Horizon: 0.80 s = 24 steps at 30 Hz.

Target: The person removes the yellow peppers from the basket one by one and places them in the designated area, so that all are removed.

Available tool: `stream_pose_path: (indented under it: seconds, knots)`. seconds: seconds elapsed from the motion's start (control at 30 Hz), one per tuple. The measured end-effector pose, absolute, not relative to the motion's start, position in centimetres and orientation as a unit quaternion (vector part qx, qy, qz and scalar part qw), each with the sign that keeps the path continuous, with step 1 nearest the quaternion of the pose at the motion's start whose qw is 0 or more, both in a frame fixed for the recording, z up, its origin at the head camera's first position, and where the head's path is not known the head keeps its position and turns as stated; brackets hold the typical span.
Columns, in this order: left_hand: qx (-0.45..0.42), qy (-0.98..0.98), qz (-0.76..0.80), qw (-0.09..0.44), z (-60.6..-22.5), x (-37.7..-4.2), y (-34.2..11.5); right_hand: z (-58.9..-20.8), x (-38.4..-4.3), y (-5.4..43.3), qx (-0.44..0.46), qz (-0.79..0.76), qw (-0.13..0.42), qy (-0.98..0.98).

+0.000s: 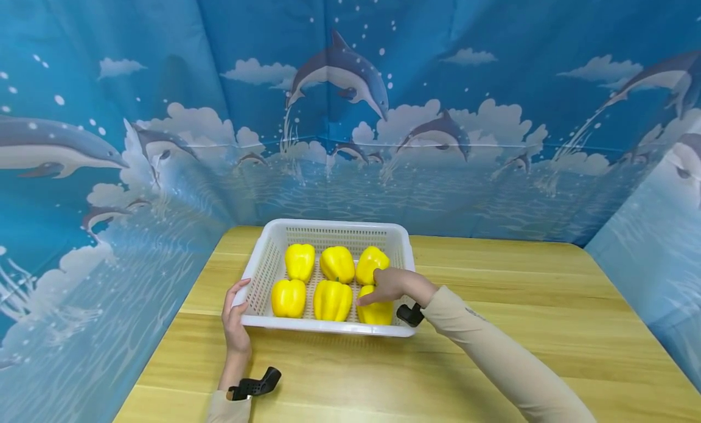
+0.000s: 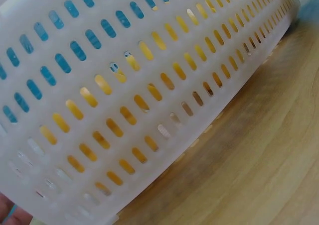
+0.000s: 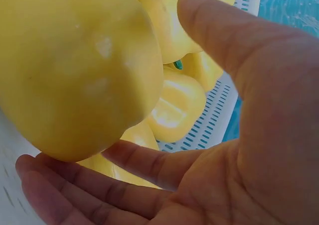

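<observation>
A white plastic basket (image 1: 328, 327) with slotted walls holds several yellow bell peppers (image 1: 333, 301) in two rows. My left hand (image 1: 237, 325) grips the basket's left side near the front corner; in the left wrist view only bits of its fingers show at the lower left edge. Over the front right pepper (image 1: 375, 313) reaches my right hand (image 1: 391, 286), partly covering it. The right wrist view shows that pepper (image 3: 75, 70) close up, fingertips at its lower end. The thumb stands apart from it, spread wide from the fingers.
The basket stands toward the back of a wooden table (image 1: 493, 350). Behind and beside the table hangs a blue curtain (image 1: 339, 167) printed with dolphins. Black camera mounts (image 1: 254, 386) are strapped to both wrists.
</observation>
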<state>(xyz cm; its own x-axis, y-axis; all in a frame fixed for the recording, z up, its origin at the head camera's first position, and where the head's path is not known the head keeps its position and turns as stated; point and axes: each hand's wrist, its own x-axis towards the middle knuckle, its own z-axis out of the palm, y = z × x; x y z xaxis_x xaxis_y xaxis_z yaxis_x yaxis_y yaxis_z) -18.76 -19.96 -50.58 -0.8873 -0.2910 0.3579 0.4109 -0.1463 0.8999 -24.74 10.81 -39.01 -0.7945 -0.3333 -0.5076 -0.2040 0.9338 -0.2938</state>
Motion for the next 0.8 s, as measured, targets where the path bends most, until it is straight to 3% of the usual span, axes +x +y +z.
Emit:
stream_pose_path:
  seconds: [0.8]
  knots:
    - [-0.044, -0.624, -0.745, 0.23, -50.7, -18.9, -20.2, -40.0, -25.3, 9.9, -0.111, -0.109, 0.28, 0.947]
